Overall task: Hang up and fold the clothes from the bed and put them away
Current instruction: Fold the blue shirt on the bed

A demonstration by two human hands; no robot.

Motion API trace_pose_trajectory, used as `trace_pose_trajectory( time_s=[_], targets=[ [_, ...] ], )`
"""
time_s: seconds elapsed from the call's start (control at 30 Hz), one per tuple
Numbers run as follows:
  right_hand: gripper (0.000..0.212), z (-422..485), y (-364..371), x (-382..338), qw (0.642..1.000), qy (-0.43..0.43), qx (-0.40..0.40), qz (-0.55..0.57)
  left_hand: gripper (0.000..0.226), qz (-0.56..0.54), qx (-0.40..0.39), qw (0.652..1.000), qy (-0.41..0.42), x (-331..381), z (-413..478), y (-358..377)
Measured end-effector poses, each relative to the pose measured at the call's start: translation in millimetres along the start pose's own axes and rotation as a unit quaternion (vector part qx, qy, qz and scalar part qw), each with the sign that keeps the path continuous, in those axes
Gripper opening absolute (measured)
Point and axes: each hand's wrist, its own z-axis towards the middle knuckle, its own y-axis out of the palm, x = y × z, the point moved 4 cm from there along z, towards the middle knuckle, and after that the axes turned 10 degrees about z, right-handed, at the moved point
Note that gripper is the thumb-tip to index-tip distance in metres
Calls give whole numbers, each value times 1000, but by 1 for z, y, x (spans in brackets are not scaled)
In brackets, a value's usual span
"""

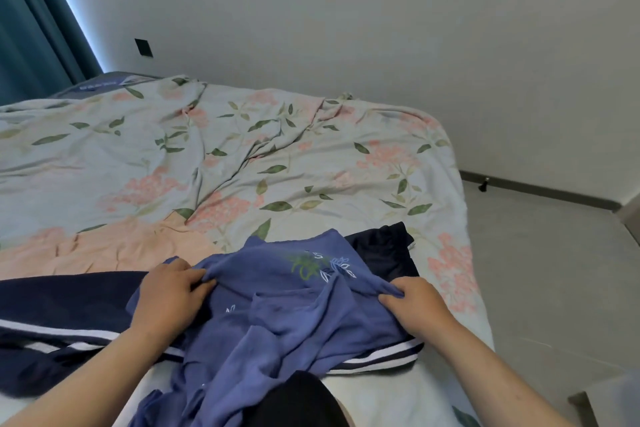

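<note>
A crumpled blue shirt with a green and white leaf print lies at the near edge of the bed. My left hand pinches a fold of it on the left side. My right hand pinches its fabric on the right side. Under the shirt lies a dark navy garment with white stripes, spread to the left. Another dark navy piece shows behind the shirt on the right. A peach-pink garment lies flat on the bedspread behind my left hand.
The bed has a rumpled floral cover. A plain wall runs behind it, with a teal curtain at the far left. Grey floor lies to the right of the bed. A black item sits at the bottom centre.
</note>
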Motion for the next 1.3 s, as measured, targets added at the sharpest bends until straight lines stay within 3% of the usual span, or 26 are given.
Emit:
trace_pose_trajectory(
  time_s=[0.03, 0.1, 0.17, 0.27, 0.37, 0.43, 0.5, 0.57, 0.63, 0.7, 0.8, 0.97, 1.1, 1.2, 1.3],
  targets=[
    [39, -1, -8, 7, 1000, 1, -12, 3, 28, -2, 44, 998, 44, 0, -8, -5],
    [31, -5, -18, 21, 998, -6, -49, -25, 42, 7, 57, 988, 143, 1, -30, -9],
    [26, -13, -19, 32, 989, -6, -127, -77, 53, 25, 6, 978, 208, 0, -51, -6],
    [33, -25, -18, 29, 966, 33, -226, -124, 64, 7, -59, 978, 199, -4, -58, 1],
    [45, -21, -23, -3, 981, 32, -133, -140, 45, -54, -73, 988, 127, 10, -36, 0],
    [52, -14, -18, -28, 984, -19, -39, -175, 68, -28, -121, 986, 111, 26, -16, 3],
    [49, -6, -1, -45, 992, -45, -21, -116, 89, -10, -213, 970, 119, 40, -6, 10],
    [47, 2, 21, -48, 998, -5, -57, -21, 81, 22, -264, 955, 131, 51, -1, 14],
    [56, 3, 37, -46, 996, 19, -88, -6, 53, 4, -283, 949, 138, 58, -5, 14],
    [14, -1, 41, -41, 996, 4, -84, 17, 32, -56, -291, 946, 131, 60, -15, 11],
    [35, -10, 24, -30, 996, -9, -68, 64, 16, -140, -269, 947, 107, 51, -32, -2],
    [26, -34, -14, -3, 999, -3, -50, 16, 24, -142, -229, 957, 107, 37, -48, -18],
    [24, -53, -12, -6, 991, -31, -125, -34, 26, -119, -243, 954, 132, 47, -53, -27],
    [20, -68, -11, -6, 980, -33, -181, -81, 28, -3, -259, 948, 183, 49, -59, -32],
    [27, -74, -19, -2, 993, -11, -113, 13, 26, 39, -240, 959, 143, 36, -58, -32]
  ],
)
